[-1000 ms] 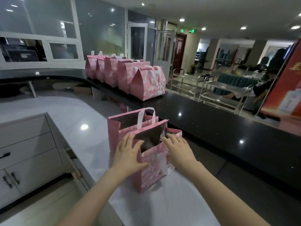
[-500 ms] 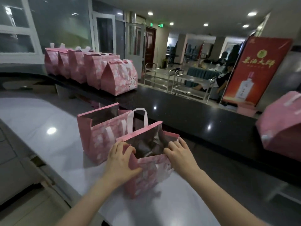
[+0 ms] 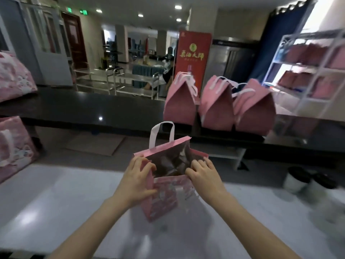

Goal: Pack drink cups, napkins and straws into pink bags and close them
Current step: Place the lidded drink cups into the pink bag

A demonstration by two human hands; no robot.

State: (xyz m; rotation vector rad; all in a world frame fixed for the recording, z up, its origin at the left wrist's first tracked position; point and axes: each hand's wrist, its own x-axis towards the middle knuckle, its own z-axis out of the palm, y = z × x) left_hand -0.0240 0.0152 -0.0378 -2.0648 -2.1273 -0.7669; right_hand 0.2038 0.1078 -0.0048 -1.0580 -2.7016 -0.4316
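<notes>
I am holding the open pink bag [image 3: 164,199] with both hands on the white table [image 3: 56,202], directly in front of me. My left hand [image 3: 137,181] is taking the bag's left rim, its grip curling over the edge. My right hand [image 3: 202,176] is pinching the right rim, so both grips are holding the bag by its open mouth. The dark lining is showing inside, but blur is stopping me from telling what lies in it. A white handle [image 3: 162,133] is standing up at the far rim. Beyond it, on the black table [image 3: 93,111], three closed pink bags [image 3: 217,109] are sitting side by side. Two cups [image 3: 296,179] with dark lids are standing off to my right, well apart from the bag.
</notes>
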